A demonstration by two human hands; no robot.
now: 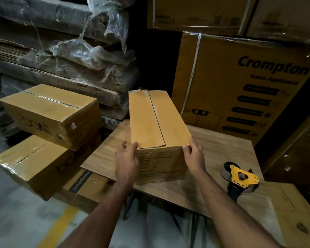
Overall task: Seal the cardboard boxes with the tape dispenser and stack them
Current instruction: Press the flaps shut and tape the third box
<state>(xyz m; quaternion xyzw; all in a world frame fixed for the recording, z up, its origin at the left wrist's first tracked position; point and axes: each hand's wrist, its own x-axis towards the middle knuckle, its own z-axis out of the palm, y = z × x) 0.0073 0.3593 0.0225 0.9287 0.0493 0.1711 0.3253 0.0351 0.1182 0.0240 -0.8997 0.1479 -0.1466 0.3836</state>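
a large printed carton (240, 97) marked "crompton" stands behind the bench at the right, bound with a pale strap, with more big cartons stacked above it. at the upper left a pile of flattened cardboard (61, 56) lies under loose clear plastic wrap. the bench (222, 145) has a wood-grain top and dark legs. on the floor to its left two sealed boxes are stacked: the lower box (34, 161) carries clear tape and dark lettering on its side, and the upper box (50, 113) sits on it, turned at a slight angle, with tape along its top seam and scribbled writing on its side. a flatter crompton box (82, 190) lies beside them, partly under the bench edge. the cardboard box (157, 122) stands on the bench with its long side running away from the person; its top flaps are folded shut and meet along the middle seam. the left hand (127, 158) grips the near left corner, fingers curled over the top edge. the right hand (193, 154) grips the near right corner in the same way. the tape dispenser (240, 178), yellow and black with a roll of brown tape, lies on the bench to the right of the box, apart from both hands.
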